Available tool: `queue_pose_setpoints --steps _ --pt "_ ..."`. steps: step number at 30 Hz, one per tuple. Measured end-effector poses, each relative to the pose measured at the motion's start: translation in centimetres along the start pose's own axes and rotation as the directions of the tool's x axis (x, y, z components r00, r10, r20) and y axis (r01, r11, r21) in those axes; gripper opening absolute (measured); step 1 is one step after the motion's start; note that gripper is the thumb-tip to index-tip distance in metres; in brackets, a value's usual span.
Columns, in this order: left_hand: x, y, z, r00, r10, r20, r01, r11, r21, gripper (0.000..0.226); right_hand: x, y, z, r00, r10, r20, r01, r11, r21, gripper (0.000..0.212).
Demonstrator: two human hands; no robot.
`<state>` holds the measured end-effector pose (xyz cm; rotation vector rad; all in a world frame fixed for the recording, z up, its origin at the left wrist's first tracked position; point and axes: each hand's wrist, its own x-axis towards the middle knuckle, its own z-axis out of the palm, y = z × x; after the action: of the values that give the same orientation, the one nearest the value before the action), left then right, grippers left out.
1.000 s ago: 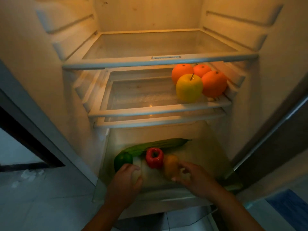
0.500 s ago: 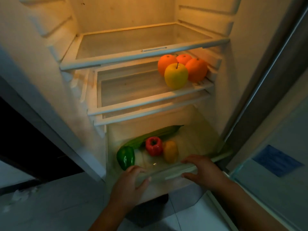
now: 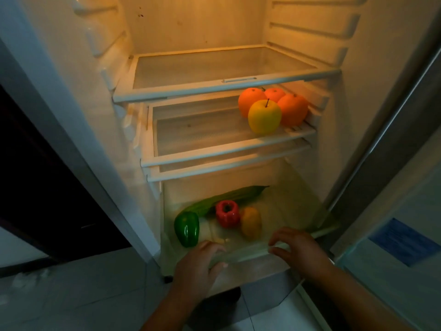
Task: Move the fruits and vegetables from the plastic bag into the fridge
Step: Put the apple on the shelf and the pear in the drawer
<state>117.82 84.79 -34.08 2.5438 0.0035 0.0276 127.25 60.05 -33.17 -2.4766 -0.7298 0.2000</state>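
The left hand (image 3: 200,261) and right hand (image 3: 298,247) each gripped the front rim of the drawer (image 3: 249,252), which held a red pepper (image 3: 228,212) and a cucumber (image 3: 229,197).

Both forearms reach in from 6 o'clock. The left hand (image 3: 200,261) at 7 o'clock and the right hand (image 3: 299,247) at 5 o'clock curl their fingers (image 3: 213,247) over the rim of the clear plastic drawer (image 3: 248,252), thumbs in front.
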Motion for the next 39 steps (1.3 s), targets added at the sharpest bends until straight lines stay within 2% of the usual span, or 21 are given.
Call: queue_pose_setpoints --steps 6,10,14,19,23,26,29,34,36,39 --pt "2.4 -1.1 -0.2 0.999 -0.009 -0.044 0.008 1.0 -0.027 0.026 3.0 0.6 0.1 1.0 -0.02 -0.004 0.02 0.998 -0.055 0.015" --pt "4.3 -1.9 -0.4 0.998 -0.018 -0.062 0.018 1.0 0.002 0.026 5.3 1.4 0.0 0.997 -0.078 -0.029 0.077 0.996 -0.034 0.017" --pt "6.5 -2.5 -0.9 0.999 -0.014 -0.029 0.016 0.997 0.08 0.045 7.8 2.2 0.4 0.987 -0.115 -0.116 0.113 0.993 -0.028 0.024" --pt "8.9 -3.5 -1.4 0.998 -0.035 -0.047 0.041 0.993 0.114 0.021 10.5 2.8 1.0 0.977 -0.119 -0.178 0.121 0.993 0.001 0.021" --pt "9.7 -3.8 -1.4 0.996 -0.063 -0.065 0.074 0.981 0.18 0.031 11.4 3.1 1.7 0.958 -0.164 -0.236 0.158 0.986 -0.043 0.028" --pt "9.2 -3.4 -1.3 0.992 -0.043 -0.117 0.065 0.979 0.192 0.034 11.1 3.3 1.8 0.945 -0.206 -0.255 0.196 0.979 -0.065 0.031" --pt "7.3 -3.6 -0.4 0.976 0.026 -0.216 0.041 0.953 0.302 0.036 9.6 3.8 2.2 0.929 -0.269 -0.255 0.235 0.959 -0.155 0.044" --pt "4.3 -3.7 1.5 0.955 0.157 -0.253 -0.038 0.907 0.42 0.061 7.5 4.8 2.4 0.946 -0.262 -0.188 0.218 0.949 -0.229 0.058" --pt "4.3 -3.8 1.8 0.964 0.159 -0.213 -0.041 0.881 0.471 0.089 7.5 5.3 2.8 0.948 -0.277 -0.159 0.223 0.93 -0.292 0.065" --pt "4.9 -3.7 2.3 0.988 0.061 -0.14 0.019 0.86 0.51 0.135 8.1 5.7 3.8 0.949 -0.285 -0.132 0.224 0.909 -0.352 0.077"
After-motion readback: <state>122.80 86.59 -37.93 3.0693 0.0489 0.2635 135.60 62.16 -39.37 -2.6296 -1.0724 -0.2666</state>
